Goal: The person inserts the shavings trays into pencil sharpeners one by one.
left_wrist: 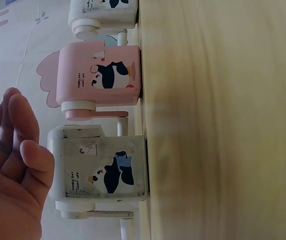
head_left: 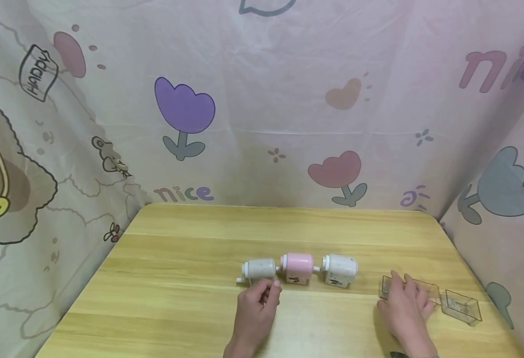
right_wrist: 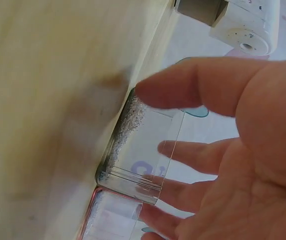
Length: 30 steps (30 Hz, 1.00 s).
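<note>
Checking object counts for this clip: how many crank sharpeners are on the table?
3, in a row: a greyish sharpener nearest the left hand, a pink sharpener in the middle, and a white sharpener at the right end. None appears hidden.

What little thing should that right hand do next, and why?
Perhaps the right hand should gently close its fingers on the clear bin at its thumb: they look spread rather than clamped, and the bin holds flaky bits, maybe shavings, that a wobble could spill.
</note>
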Each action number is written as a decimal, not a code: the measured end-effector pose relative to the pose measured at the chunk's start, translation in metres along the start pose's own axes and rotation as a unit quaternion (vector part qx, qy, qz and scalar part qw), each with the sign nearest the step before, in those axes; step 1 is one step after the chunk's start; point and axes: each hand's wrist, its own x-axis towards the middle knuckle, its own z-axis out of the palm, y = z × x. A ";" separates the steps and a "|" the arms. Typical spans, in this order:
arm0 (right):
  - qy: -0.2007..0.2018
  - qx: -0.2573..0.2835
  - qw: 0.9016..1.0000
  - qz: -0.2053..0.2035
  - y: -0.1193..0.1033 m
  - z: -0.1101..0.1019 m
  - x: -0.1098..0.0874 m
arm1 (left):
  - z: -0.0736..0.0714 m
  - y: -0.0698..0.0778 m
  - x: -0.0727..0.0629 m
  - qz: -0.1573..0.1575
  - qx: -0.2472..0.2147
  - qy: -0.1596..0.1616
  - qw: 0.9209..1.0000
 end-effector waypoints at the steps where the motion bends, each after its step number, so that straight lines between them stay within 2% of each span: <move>1: 0.005 -0.003 1.000 0.003 0.000 0.000 0.000 | 0.000 0.000 0.000 -0.001 -0.001 0.000 1.000; 15: 0.024 -0.035 0.999 0.011 0.000 -0.002 -0.002 | -0.002 -0.001 -0.001 -0.022 0.000 -0.014 1.000; 25: 0.021 -0.030 0.999 0.006 0.002 -0.002 -0.002 | -0.003 0.001 0.000 -0.045 -0.004 -0.023 0.999; 30: 0.052 -0.012 0.998 -0.016 -0.001 0.000 -0.003 | -0.004 0.000 -0.001 -0.053 -0.003 -0.029 0.998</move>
